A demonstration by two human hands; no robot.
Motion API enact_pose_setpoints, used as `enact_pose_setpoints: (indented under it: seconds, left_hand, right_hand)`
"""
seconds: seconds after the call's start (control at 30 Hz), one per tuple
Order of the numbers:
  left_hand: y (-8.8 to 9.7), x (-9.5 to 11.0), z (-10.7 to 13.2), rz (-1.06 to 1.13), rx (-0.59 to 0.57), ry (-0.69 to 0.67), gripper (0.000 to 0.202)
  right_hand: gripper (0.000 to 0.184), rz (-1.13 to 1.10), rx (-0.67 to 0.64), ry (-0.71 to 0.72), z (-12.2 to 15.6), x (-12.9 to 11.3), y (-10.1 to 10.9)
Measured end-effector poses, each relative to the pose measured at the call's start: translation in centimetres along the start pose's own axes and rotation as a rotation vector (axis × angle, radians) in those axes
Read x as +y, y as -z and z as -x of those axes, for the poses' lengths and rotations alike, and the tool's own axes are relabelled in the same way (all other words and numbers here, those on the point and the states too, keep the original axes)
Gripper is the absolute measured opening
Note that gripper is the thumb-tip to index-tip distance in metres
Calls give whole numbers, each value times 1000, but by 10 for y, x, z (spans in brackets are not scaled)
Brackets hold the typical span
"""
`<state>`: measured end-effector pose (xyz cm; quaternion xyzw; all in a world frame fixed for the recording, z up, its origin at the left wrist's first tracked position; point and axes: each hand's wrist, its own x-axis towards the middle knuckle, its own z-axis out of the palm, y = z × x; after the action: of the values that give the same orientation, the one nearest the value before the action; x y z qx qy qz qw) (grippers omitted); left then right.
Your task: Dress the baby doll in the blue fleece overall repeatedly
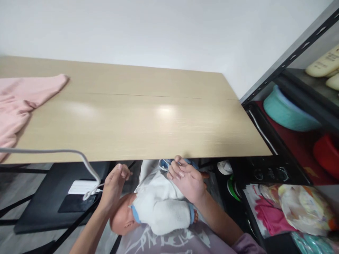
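Starting out at nine o'clock, a pink garment (14, 106) lies crumpled on the pale wooden table (148, 123). Sweeping down towards eight, a white cable (60, 151) arcs in over the table's near edge, above a black chair (45, 197) where a white box-shaped device (82, 187) sits beside a flat dark item (75, 203).

On to seven o'clock, and here's the left hand (115, 181), raised just below the table edge near the doll's head, fingers curled in; whether the fingertips meet, one cannot tell.

Now six o'clock: the doll (164, 203) lies across the person's lap, against a purple shirt (164, 243) with white lettering, its head to the left, dressed in fluffy white with blue trim.

Over at five, the right hand (188, 176) is poised above the doll's lower body, fingers bent inwards; contact with the clothing, or any pinch between thumb and fingers, cannot be made out.

Far right now: at four o'clock, a bright pink item (274, 217) sits among plastic packages (304, 208). Round at three, a teal bowl (290, 111) and a red container (327, 155), with pale bottles (324, 63) on the shelf (309, 91) above.
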<state>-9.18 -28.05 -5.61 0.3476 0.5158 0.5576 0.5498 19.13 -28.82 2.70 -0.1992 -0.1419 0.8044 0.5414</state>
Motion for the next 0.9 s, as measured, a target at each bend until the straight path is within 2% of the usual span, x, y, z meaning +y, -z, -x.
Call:
enact_pose_setpoints:
  seconds: [0.17,0.3,0.47,0.63,0.9]
  left_hand:
    - [11,-19,-4,53,57,32,42]
    - [17,-29,1,-84,74,67,47]
    - [19,-29,2,-234,63,30,49]
    - [13,-27,2,-197,18,-42,40]
    - [-8,-13,6,-22,-12,-85,58]
  right_hand:
    - [17,-65,-30,2,-1,1,-4]
    - [19,-183,-16,5,-1,2,-6]
    - [24,-261,-9,4,-1,5,-8]
    - [25,-283,-12,2,-1,5,-9]
    - [11,-103,-63,64,-1,7,-14]
